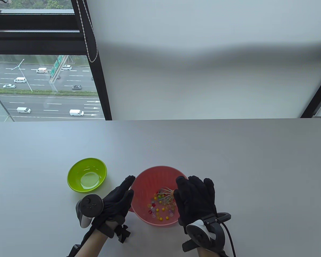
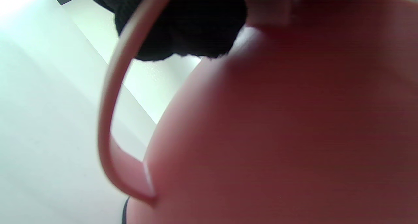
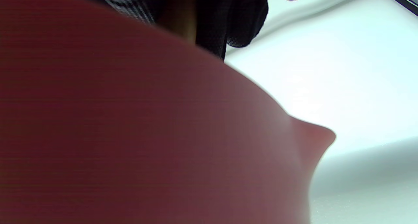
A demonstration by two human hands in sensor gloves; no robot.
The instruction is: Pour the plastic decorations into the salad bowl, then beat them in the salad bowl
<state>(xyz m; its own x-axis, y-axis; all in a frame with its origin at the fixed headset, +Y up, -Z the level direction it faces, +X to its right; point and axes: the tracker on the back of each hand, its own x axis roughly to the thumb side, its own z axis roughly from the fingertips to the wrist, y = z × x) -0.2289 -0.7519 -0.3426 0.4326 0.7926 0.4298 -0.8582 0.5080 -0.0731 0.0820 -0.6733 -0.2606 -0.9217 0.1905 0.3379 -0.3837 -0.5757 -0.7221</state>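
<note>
A pink salad bowl (image 1: pixel 154 171) stands near the table's front edge. Colourful plastic decorations (image 1: pixel 160 208) lie scattered on its bottom. Among them sits a whisk's wire head (image 1: pixel 166 193). My left hand (image 1: pixel 123 192) lies flat against the bowl's left outer side with its fingers straight. My right hand (image 1: pixel 188 194) reaches over the right rim, curled round the whisk's handle, which the glove hides. The left wrist view shows the bowl's wall (image 2: pixel 277 136) very close, with gloved fingers (image 2: pixel 189 24) above. In the right wrist view the bowl (image 3: pixel 130 136) fills most of the frame under the glove (image 3: pixel 235 18).
An empty green bowl (image 1: pixel 97 163) stands to the left of the pink one, a short way from my left hand. The grey table (image 1: pixel 230 160) stretches back to a window and a white blind.
</note>
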